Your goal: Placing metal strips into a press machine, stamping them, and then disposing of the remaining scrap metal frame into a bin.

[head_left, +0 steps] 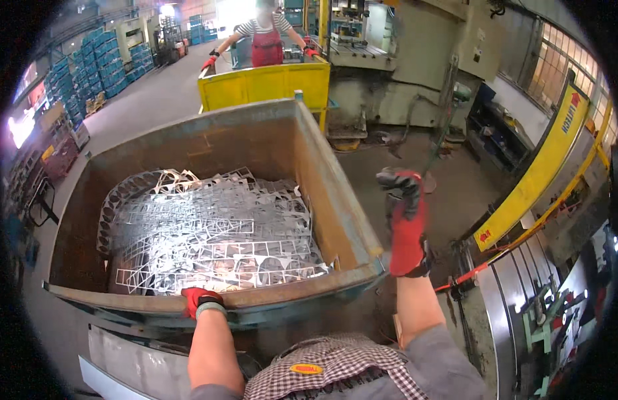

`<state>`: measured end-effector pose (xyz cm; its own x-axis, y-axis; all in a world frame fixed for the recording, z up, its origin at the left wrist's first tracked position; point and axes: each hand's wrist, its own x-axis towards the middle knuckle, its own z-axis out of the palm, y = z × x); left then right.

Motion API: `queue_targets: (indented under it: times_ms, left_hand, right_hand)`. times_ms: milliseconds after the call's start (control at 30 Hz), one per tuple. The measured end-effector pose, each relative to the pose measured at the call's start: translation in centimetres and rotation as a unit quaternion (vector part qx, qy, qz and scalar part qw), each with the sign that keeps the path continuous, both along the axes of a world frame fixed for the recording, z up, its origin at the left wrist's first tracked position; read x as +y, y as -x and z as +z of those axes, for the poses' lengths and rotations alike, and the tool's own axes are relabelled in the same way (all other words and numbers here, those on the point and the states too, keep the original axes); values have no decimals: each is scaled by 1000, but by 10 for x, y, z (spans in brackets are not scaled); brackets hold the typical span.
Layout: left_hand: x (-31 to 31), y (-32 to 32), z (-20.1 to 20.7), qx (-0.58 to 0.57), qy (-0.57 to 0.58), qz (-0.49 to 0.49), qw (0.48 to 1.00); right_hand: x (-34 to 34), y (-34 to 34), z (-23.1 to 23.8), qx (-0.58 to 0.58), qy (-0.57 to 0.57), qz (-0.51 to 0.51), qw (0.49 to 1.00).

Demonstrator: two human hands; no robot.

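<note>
A large rusty steel bin [169,301] with worn blue-green paint stands right in front of me. Inside it lies a heap of shiny perforated sheet-metal scrap [202,227], strips and lattices with round cut-outs. My left hand [201,301], in a red glove, is closed over the bin's near rim. Off the bin's right corner, my right hand [407,217] is raised in a red glove with dark fingers. Its fingers are bent but apart, slightly blurred, and nothing shows between them.
Beyond the bin, a co-worker in a red apron [267,50] holds a yellow cart [265,87]. A big press machine [409,100] stands behind, with a yellow guard panel [532,167] at right. Blue crates [102,60] are stacked far left. Metal sheets [139,363] lie near my left side.
</note>
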<state>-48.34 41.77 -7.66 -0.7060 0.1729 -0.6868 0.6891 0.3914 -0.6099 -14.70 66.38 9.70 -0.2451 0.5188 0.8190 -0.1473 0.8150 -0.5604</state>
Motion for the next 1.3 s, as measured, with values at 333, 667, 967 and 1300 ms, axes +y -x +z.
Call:
queue_targets:
  times_ms: [333,667,967,1300]
  left_hand:
    - [-3,7,-9,-49,9,77,996]
    - [1,-7,14,-1,-9,11,1000]
    - [-10,7,-19,-21,34,-133,990]
    - [-5,22,-48,-10,39,30,999]
  right_hand:
    - [-12,19,31,133,-52,-38,989]
    - [-10,22,35,162,-26,97,982]
    - [54,-52,20,126,69,-134,981]
    - [15,19,-1,27,113,-18,993]
